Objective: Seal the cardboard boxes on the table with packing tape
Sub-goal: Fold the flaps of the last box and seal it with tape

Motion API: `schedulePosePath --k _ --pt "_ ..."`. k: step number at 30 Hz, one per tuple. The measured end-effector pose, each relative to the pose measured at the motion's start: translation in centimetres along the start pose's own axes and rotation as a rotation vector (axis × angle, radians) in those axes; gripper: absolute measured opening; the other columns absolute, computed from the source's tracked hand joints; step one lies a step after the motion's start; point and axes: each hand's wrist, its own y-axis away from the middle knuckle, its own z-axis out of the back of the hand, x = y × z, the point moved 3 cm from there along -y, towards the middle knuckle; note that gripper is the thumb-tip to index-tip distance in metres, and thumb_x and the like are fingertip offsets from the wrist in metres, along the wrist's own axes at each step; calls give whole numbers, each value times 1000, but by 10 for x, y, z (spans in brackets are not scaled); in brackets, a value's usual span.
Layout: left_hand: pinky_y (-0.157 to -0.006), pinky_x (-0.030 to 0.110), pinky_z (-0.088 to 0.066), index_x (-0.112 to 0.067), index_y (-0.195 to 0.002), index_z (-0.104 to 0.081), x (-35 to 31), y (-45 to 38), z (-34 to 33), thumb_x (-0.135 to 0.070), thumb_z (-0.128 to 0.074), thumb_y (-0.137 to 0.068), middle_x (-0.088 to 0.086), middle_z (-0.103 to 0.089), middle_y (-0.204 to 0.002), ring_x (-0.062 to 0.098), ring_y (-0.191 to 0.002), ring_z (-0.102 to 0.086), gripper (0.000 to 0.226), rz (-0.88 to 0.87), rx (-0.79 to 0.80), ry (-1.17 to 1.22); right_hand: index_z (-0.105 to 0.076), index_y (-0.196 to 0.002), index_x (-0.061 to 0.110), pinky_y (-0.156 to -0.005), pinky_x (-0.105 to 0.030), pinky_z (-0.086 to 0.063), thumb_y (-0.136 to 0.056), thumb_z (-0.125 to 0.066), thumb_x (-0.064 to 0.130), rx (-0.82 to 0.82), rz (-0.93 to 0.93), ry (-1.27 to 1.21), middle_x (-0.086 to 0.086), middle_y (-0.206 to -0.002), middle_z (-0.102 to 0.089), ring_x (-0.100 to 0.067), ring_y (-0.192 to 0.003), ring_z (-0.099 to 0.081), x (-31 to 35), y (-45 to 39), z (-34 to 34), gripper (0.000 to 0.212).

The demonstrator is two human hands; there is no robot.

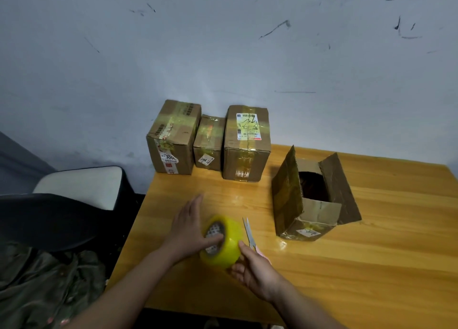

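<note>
Along the wall, from eleven to twelve o'clock on the orange wooden table [371,254], three brown cardboard boxes are standing in a row, already banded with yellowish tape: a tall left box [173,138], a small middle box [209,143] and a labelled right box [246,143]. The step in hand is judged to be the freeing of the tape's loose end, so that the last box can be sealed.

At six o'clock, the fat roll of yellow packing tape [223,242] is being steadied by the left hand [190,232], whose thumb is being hooked into the core while the fingers are lying straight and together, pointing toward twelve. The roll's outer band is being touched by the fingertips of the right hand [255,271], loosely curled, as if picking at the end; whether tape is being pinched cannot be told. Just behind, steel scissors [249,233] are lying on the wood.

At three o'clock, an open brown cardboard box [314,204] is standing with flaps raised; next, the flaps would need folding shut before a strip is drawn across.
</note>
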Motion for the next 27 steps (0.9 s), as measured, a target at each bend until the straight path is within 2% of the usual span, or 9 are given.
schedulePosePath --k 2,6,10,12,14,16,18,22,27 --pt "-115 39 -22 -23 -151 -5 2 5 11 -82 -41 -55 1 -14 -157 19 -144 -16 119 9 -131 152 -56 -112 16 -100 -46 -43 -100 -47 32 -25 -48 -89 -7 -92 -73 -26 -81 -62 -8 -9 4 22" --pt "-112 36 -26 -23 -149 -16 1 11 14 -62 -64 -73 -1 -23 -153 16 -141 -23 98 7 -169 354 -53 -104 10 -71 -37 -58 -102 -46 23 -133 -88 -53 -11 -93 -62 -31 -91 -66 -17 -24 8 14" --pt "-100 29 -43 -22 -121 -52 -12 6 19 -50 -63 -77 -1 -56 -128 21 -125 -51 54 99 -61 810 -51 -108 5 -57 -32 -59 -98 -54 15 -223 -46 106 -15 -92 -61 -25 -71 -70 -14 -24 8 14" --pt "-88 24 -50 -11 -111 -61 -26 5 29 -29 -51 -94 5 -68 -110 27 -112 -61 27 115 -56 962 -50 -113 4 -53 -31 -58 -95 -60 12 -232 3 241 -17 -99 -62 -23 -58 -69 -9 -18 8 23" --pt "-87 28 -50 -1 -112 -62 -41 2 38 -20 -36 -101 10 -72 -104 28 -104 -66 35 139 -17 1079 -51 -115 6 -46 -29 -55 -93 -62 13 -281 109 426 -13 -96 -62 -22 -53 -66 1 -6 12 25" --pt "-92 36 -48 1 -112 -63 -56 -2 44 -25 -28 -101 14 -72 -104 28 -102 -68 44 165 91 1154 -57 -108 9 -53 -25 -51 -95 -57 14 -421 341 626 -2 -85 -64 -19 -63 -64 19 12 21 13" --pt "-95 40 -46 0 -110 -63 -73 -6 47 -29 -20 -101 15 -72 -105 29 -101 -68 52 168 218 1150 -62 -97 16 -62 -20 -49 -97 -52 14 -486 625 640 5 -81 -64 -13 -75 -62 45 42 24 10" --pt "-88 36 -49 1 -106 -62 -111 -14 45 -31 -12 -102 18 -72 -103 31 -100 -68 60 135 404 1057 -61 -98 23 -63 -29 -49 -101 -46 20 -492 1065 590 8 -76 -60 -12 -73 -59 100 99 23 15" --pt "-97 38 -48 5 -106 -63 -158 -24 29 -32 -13 -102 18 -72 -101 32 -98 -69 62 78 503 922 -67 -105 23 -84 -25 -48 -95 -45 38 -387 1081 763 12 -98 -65 -4 -97 -60 152 111 39 28"
